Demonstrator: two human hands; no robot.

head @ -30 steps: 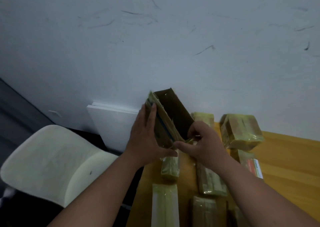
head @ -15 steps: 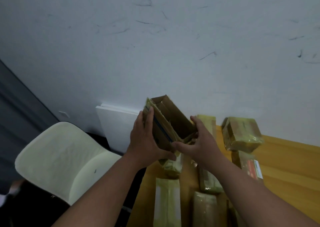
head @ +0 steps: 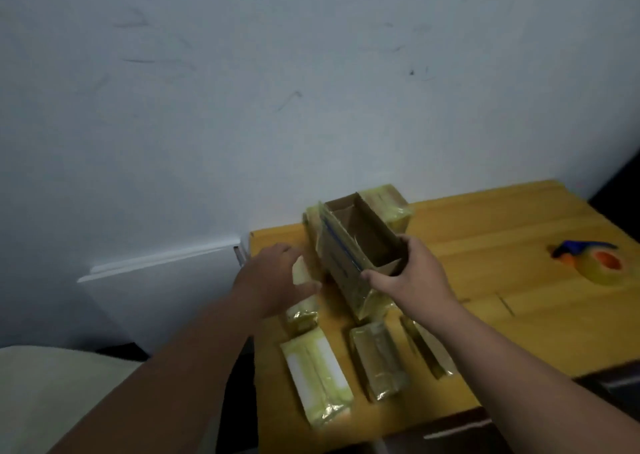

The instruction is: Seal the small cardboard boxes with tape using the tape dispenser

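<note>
An open brown cardboard box (head: pixel 360 242), partly wrapped in yellowish tape, is held tilted above the wooden table (head: pixel 485 218). My right hand (head: pixel 405 273) grips its near end, thumb on one side and fingers on the other. My left hand (head: pixel 273 280) is off the box, spread over a small taped box (head: pixel 303 310) at the table's left edge; whether it touches is unclear. The tape dispenser (head: pixel 595 263), blue and orange with a yellowish roll, lies at the far right of the table.
Several taped boxes lie on the table: a pale one (head: pixel 317 374) at the front left, another (head: pixel 379 362) beside it, one (head: pixel 427 349) under my right forearm, one (head: pixel 391 204) by the wall. A white panel (head: pixel 166 280) leans left; a cream chair (head: pixel 52 394) sits below.
My left hand has let go of the open box and moved down-left over the small box. My right hand alone holds the box. The view swung right, bringing the tape dispenser into sight.
</note>
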